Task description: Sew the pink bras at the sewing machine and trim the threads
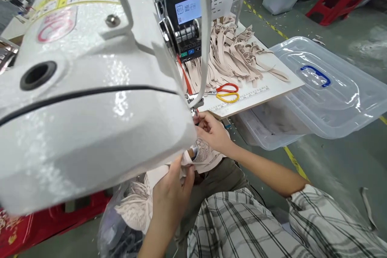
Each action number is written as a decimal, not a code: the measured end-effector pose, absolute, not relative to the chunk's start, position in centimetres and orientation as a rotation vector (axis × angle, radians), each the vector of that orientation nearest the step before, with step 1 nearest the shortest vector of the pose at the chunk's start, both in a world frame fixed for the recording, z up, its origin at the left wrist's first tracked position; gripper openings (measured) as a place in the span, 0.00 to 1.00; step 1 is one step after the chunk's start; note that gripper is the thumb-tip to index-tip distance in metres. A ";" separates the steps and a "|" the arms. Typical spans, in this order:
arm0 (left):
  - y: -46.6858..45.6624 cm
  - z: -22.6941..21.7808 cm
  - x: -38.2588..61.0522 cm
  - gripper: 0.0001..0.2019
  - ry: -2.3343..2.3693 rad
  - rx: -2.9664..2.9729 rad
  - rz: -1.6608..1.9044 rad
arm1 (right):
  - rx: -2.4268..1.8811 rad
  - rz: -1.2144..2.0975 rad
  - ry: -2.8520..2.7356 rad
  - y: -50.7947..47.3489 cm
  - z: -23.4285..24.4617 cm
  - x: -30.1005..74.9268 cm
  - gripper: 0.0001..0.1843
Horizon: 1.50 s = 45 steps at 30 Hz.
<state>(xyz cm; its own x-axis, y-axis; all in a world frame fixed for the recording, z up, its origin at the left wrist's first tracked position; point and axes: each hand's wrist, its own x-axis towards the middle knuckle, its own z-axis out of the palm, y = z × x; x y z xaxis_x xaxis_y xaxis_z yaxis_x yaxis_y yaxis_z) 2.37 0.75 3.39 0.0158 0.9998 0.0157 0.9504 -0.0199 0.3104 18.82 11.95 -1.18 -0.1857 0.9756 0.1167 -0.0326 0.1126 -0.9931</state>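
Note:
The white sewing machine (99,129) fills the left and hides part of the work under its head. My left hand (169,189) pinches a beige fabric piece (187,158) between thumb and fingers, beside the machine's rounded metal arm end. Close under the needle area, my right hand (216,133) has its fingers drawn together; what lies between them is hidden. Beige lace (203,151) hangs below the right hand, over the lap. More gathered beige lace fabric (137,205) hangs to the left of my left hand.
Scissors with red and yellow handles (227,92) lie on the white table (256,96), near a heap of beige strips (229,54). A control screen (187,10) stands behind. At right is a clear plastic bin lid (341,88); a red stool (45,225) is at lower left.

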 end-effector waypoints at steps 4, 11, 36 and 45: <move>0.1 2.2 2.0 0.32 2.078 2.079 0.567 | -1.020 1.407 -1.363 10.3 -1.2 19.2 0.17; -2.1 0.0 4.7 0.45 1.956 2.349 0.773 | -1.024 1.439 -1.494 6.6 -0.2 20.5 0.20; 0.3 -0.7 2.1 0.23 1.185 0.854 0.713 | -0.887 0.756 -2.301 4.8 -2.6 20.3 0.12; -1.2 -0.4 2.0 0.18 1.443 1.258 0.651 | -0.753 0.674 -2.499 4.6 -1.3 20.7 0.12</move>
<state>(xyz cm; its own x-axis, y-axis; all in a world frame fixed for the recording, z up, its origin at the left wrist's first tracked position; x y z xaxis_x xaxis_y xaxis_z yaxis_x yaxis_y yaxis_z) 1.95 -1.23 -0.42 0.1195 0.9274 -0.3545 0.3483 0.2952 0.8897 20.66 4.65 -1.26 -0.7540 0.6005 0.2664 0.3849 0.7325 -0.5615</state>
